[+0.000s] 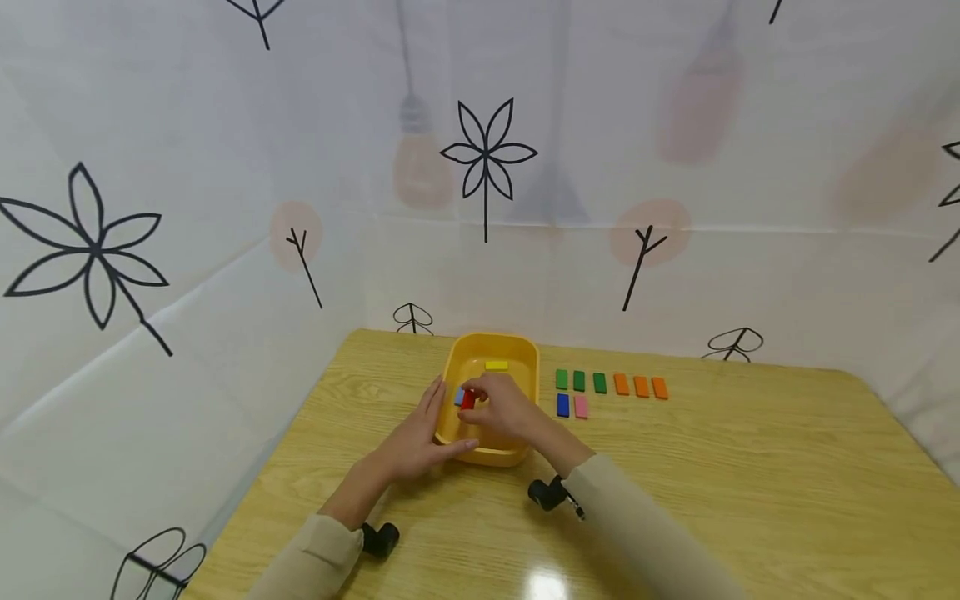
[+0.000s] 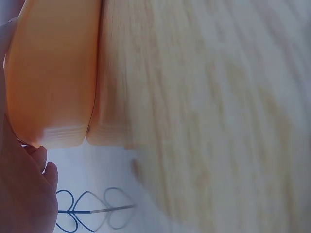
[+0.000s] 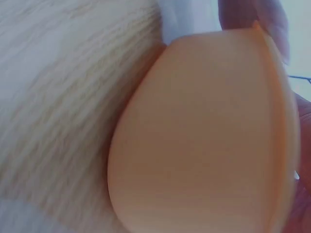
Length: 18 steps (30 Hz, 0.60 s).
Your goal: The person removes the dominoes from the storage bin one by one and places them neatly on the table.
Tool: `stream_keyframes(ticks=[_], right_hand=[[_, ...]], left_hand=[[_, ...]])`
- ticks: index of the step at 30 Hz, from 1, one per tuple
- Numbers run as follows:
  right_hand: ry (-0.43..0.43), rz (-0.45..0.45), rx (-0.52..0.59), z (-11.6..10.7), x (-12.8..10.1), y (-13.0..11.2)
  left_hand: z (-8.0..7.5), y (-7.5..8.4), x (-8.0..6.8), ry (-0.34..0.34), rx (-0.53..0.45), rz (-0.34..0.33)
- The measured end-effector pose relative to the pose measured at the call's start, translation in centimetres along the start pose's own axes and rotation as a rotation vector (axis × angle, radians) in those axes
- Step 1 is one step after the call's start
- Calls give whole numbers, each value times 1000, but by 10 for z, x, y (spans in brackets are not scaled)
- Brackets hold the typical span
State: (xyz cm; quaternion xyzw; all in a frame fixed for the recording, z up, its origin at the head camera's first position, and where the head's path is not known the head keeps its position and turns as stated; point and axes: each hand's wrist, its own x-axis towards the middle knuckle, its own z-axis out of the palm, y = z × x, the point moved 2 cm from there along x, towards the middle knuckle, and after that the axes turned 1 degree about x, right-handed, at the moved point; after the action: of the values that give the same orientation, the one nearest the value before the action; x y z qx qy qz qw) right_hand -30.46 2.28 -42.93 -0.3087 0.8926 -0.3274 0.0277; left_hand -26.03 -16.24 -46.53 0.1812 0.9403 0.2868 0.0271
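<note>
A yellow-orange plastic tub [image 1: 531,362] stands on the table. My left hand [image 1: 411,443] rests against it, fingers straight along the left rim and thumb stretched over the near edge. Over the inside of the tub, my right hand [image 1: 510,410] pinches a small red tile [image 1: 468,400] between thumb and fingers. Just left of the red tile is a light blue tile [image 1: 459,397], partly covered. A yellow tile [image 1: 497,365] lies toward the far end of the tub. Both wrist views show mostly the tub's outer wall [image 2: 53,73]; its inside is hidden there.
Right of the tub, a row holds three green tiles [image 1: 579,381] and three orange tiles [image 1: 641,386]. Nearer, a dark blue tile [image 1: 563,406] and a pink tile [image 1: 581,407] lie side by side. A patterned white curtain [image 1: 480,275] hangs behind the wooden table [image 1: 750,467].
</note>
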Motion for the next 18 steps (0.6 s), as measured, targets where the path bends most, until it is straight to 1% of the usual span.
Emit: stream_keyframes(ticks=[2, 8, 18], right_hand=[[5, -1, -11, -6, -4, 0], [23, 35, -10, -26, -17, 5], [50, -3, -51, -58, -42, 24]], left_hand=[[0, 0, 0, 3, -5, -2], [0, 0, -1, -6, -8, -13], [1, -2, -1, -20, -13, -32]])
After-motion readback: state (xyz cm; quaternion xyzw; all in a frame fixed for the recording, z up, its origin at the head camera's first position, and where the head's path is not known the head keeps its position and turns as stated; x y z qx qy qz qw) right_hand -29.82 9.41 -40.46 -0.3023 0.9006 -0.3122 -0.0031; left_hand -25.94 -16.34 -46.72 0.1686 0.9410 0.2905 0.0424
